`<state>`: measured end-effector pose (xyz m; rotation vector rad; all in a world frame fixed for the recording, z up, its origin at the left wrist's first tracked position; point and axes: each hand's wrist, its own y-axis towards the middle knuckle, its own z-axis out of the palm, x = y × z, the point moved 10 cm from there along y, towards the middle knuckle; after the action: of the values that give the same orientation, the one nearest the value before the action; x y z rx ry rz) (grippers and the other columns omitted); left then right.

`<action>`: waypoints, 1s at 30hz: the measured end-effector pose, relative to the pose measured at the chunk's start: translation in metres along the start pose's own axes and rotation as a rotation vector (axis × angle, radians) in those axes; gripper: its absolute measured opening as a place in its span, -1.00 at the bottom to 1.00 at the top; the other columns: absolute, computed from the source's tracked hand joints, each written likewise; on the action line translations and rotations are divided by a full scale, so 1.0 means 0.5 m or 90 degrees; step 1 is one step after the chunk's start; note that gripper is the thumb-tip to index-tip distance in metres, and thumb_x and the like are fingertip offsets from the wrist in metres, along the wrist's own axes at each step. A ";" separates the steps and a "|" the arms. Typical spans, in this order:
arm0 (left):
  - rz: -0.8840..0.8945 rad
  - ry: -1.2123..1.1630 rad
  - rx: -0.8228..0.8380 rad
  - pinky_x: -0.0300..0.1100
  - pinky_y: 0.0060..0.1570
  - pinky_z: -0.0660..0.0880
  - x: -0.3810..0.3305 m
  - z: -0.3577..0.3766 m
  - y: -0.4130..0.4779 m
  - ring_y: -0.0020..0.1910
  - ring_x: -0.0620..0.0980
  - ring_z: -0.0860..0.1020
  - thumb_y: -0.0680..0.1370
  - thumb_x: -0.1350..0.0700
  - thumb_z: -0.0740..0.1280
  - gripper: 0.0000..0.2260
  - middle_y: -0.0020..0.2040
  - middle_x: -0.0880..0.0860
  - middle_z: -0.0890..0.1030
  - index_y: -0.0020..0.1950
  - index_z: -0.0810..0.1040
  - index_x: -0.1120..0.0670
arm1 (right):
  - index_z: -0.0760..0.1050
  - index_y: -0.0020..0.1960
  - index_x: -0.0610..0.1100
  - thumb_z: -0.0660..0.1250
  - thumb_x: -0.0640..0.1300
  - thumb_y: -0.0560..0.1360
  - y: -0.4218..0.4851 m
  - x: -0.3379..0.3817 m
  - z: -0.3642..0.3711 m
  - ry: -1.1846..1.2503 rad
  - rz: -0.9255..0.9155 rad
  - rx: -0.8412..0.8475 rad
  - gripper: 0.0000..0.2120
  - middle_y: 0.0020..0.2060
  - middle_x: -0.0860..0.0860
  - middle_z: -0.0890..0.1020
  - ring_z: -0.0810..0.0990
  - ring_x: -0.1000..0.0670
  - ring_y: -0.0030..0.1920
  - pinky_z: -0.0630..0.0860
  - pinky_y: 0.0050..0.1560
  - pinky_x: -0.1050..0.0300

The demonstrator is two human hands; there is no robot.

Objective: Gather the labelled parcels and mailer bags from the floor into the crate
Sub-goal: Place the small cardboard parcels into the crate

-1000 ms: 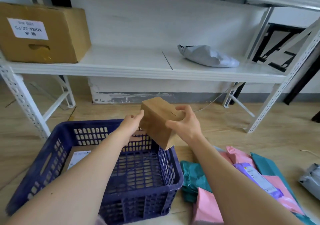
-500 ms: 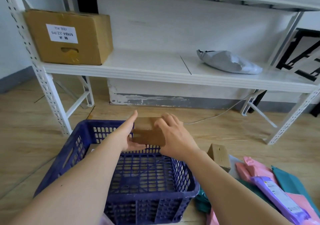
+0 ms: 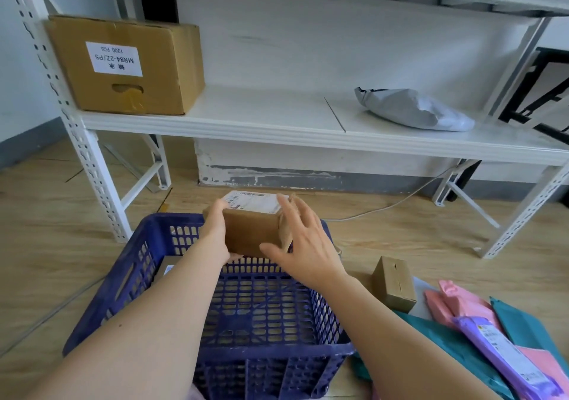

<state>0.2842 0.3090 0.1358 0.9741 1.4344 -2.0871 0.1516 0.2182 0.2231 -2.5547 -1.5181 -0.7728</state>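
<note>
A brown cardboard parcel (image 3: 251, 230) with a white label on its top face sits at the far end of the blue plastic crate (image 3: 101, 301). My left hand (image 3: 217, 233) grips its left side. My right hand (image 3: 303, 245) rests on its right side with the fingers spread. Another labelled parcel (image 3: 167, 267) lies in the crate's left part, mostly hidden by my left arm. On the floor to the right lie a small brown box (image 3: 394, 282) and pink (image 3: 458, 304), teal (image 3: 443, 335) and purple mailer bags (image 3: 498, 350).
A white metal shelf rack (image 3: 277, 128) stands behind the crate, holding a large labelled carton (image 3: 126, 67) at left and a grey mailer bag (image 3: 412, 110) at right. A white cable (image 3: 385, 205) runs over the wooden floor.
The parcel came from mid-air above the crate's right rim down to the crate's far end and turned label-up. The view shifted left, revealing the small box on the floor.
</note>
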 end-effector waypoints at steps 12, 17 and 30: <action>0.053 0.065 0.178 0.18 0.15 0.46 -0.016 0.063 -0.024 0.17 0.19 0.53 0.41 0.14 0.31 -0.67 0.15 0.21 0.57 0.17 0.48 0.13 | 0.02 0.53 0.08 0.15 0.19 0.54 -0.009 -0.148 0.030 0.520 0.393 -0.061 -0.37 0.41 0.01 0.34 0.44 -0.03 0.19 0.41 0.12 0.08; 0.076 0.094 0.168 -0.03 -0.01 0.52 -0.024 0.058 -0.026 -0.01 0.08 0.54 0.40 0.19 0.29 -0.77 0.00 0.16 0.58 0.05 0.51 0.17 | 0.10 0.52 0.00 0.21 0.10 0.55 -0.001 -0.145 0.031 0.505 0.383 -0.054 -0.39 0.16 0.04 0.43 0.47 0.08 -0.08 0.35 -0.36 0.32; 0.243 0.642 0.219 -0.15 -0.24 0.46 -0.066 0.059 -0.058 -0.24 -0.01 0.49 0.32 0.39 0.34 -0.48 -0.14 0.07 0.51 0.19 0.40 -0.02 | 0.03 0.54 0.03 0.47 -0.28 0.37 0.026 -0.093 0.097 0.339 0.260 0.144 -0.09 0.41 -0.04 0.35 0.49 -0.07 0.20 0.51 0.00 0.12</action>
<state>0.2773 0.2914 0.1852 2.4435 1.0966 -1.5988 0.1631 0.1889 0.1623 -2.1442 -0.8356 -1.0349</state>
